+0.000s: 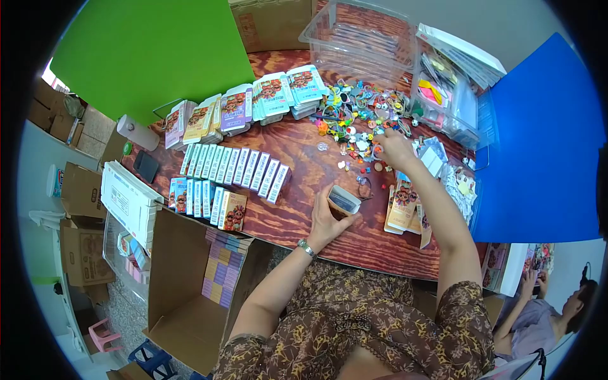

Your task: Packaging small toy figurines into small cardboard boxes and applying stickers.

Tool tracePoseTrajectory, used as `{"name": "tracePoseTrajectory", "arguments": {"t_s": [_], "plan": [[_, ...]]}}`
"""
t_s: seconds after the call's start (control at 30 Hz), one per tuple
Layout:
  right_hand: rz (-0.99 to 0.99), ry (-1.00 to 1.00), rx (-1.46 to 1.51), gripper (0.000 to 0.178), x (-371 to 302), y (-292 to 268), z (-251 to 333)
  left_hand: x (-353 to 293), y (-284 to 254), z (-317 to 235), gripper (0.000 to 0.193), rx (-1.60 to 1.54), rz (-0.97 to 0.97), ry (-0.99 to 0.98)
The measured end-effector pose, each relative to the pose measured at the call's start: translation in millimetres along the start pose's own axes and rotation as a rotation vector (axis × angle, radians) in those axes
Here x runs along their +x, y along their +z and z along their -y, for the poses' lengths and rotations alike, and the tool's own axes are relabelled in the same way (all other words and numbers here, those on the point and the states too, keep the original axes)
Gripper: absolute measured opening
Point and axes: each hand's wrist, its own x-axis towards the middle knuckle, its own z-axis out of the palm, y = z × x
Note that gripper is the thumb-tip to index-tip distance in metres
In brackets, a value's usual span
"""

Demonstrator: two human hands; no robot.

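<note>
My left hand point(327, 223) is wrapped round a small open carton point(344, 201) near the table's front edge. The carton's top gapes upward and something dark and flat shows inside. Further off, my right hand point(394, 149) dips into a spread pile of small colourful trinkets point(364, 117). Its fingers are curled together at the pile's near edge, and what lies between the fingertips is too small to make out. A dark ring-shaped band point(365, 188) lies just right of the carton, with a few loose trinkets beyond it.
Filled cartons stand in rows point(234, 166) at left, with flat carton stacks point(272, 95) behind. Flat cartons point(403, 206) and paper slips point(457, 190) lie under my right forearm. Clear plastic bins point(361, 38) stand at the back. A cardboard box point(183, 285) is below left; another person point(544, 316) sits right.
</note>
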Motion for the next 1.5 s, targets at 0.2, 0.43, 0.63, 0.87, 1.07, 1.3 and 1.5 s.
{"name": "tracePoseTrajectory", "arguments": {"t_s": [0.2,0.43,0.63,0.87,1.07,1.3,1.5], "plan": [[-0.097,-0.198,-0.059,0.032,8,-4,-10,-1,-1,4,0.098,-0.013,0.014,-0.015],[0.016,-0.190,0.333,0.033,35,-19,-16,3,-2,3,0.098,0.017,0.008,0.020],[-0.015,-0.249,0.051,0.050,36,-15,15,3,-2,3,0.096,0.030,0.006,0.012],[0.050,-0.145,0.284,0.048,35,4,-6,3,-3,2,0.096,0.024,0.005,0.029],[0.140,0.031,1.085,0.022,26,-14,-18,2,-3,2,0.095,-0.043,0.028,-0.001],[0.229,-0.085,1.331,0.022,-11,-42,16,11,1,-3,0.087,0.015,-0.047,0.021],[0.090,-0.346,0.754,0.020,-85,-71,90,13,6,-10,0.077,0.042,-0.077,-0.037]]}}
